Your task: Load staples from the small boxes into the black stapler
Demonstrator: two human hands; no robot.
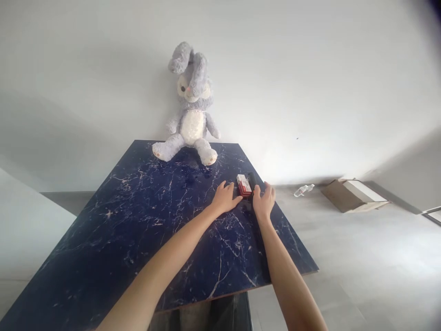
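Observation:
On the dark blue marbled table (pixel 148 202), a small red and white box (pixel 244 185) lies near the right edge. A black, elongated object (pixel 252 179) sits along its right side; its kind is not clear. My left hand (pixel 224 197) is to the left of the box, fingers spread, its thumb tip close to the box's lower corner. I cannot tell whether that thumb touches the box. On the other side, my right hand (pixel 263 201) has its fingers apart, with the thumb against or just beside the black object. Neither hand is wrapped round anything.
A grey and white plush rabbit (pixel 193 122) sits at the table's far edge against the pale wall (pixel 292 82). On the floor to the right lie a clear plastic bottle (pixel 303 190) and a cardboard box (pixel 344 196). The table's right edge runs close past my right hand.

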